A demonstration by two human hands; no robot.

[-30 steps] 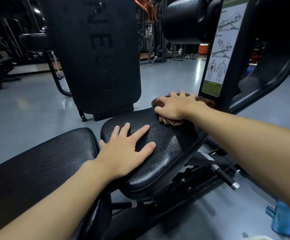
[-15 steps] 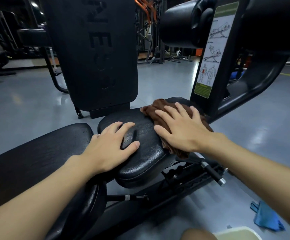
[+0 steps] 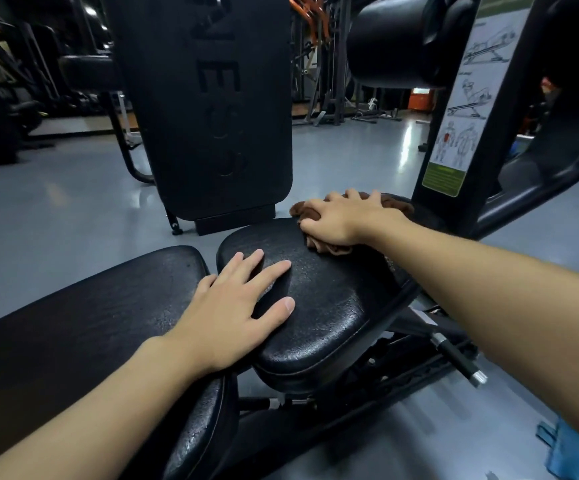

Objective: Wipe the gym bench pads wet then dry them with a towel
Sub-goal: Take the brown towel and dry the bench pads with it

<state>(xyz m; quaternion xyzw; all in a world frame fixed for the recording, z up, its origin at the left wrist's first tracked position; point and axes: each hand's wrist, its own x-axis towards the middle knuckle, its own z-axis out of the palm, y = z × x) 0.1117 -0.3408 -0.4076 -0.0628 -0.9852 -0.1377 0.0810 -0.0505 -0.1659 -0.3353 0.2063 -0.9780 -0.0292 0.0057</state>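
While both hands press on the bench, the scene reads as follows, from largest thing to smallest.

Floor: glossy grey gym floor (image 3: 56,216) fills the left and centre of the frame, with dim machines along the upper left edge.

Upright pad: tall black vinyl back pad (image 3: 208,105) with embossed letters stands in the upper centre, behind the seat.

Long pad: black textured vinyl bench pad (image 3: 83,317) runs from the lower left toward the centre, just beside the seat pad with a narrow gap between them.

Seat pad: rounded black cracked-vinyl seat pad (image 3: 329,306) sits in the centre of the frame; this is the surface under both hands.

Chart: white exercise instruction placard with a green foot (image 3: 468,109) is fixed to the black post at upper right.

Roller: black padded roller (image 3: 395,39) hangs at the top right of centre.

Left hand: left hand (image 3: 232,313) lies flat and released, fingers spread, on the near left part of the seat pad, grasping nothing.

Right hand: right hand (image 3: 343,220) is at the far edge of the seat pad, fingers curled down, grasping the towel beneath it.

Towel: bunched brown cloth towel (image 3: 397,204) lies on the far end of the seat pad, centre right, mostly covered by the right hand.

Blue cloth: crumpled blue cloth (image 3: 572,452) lies on the floor at the lower right corner.
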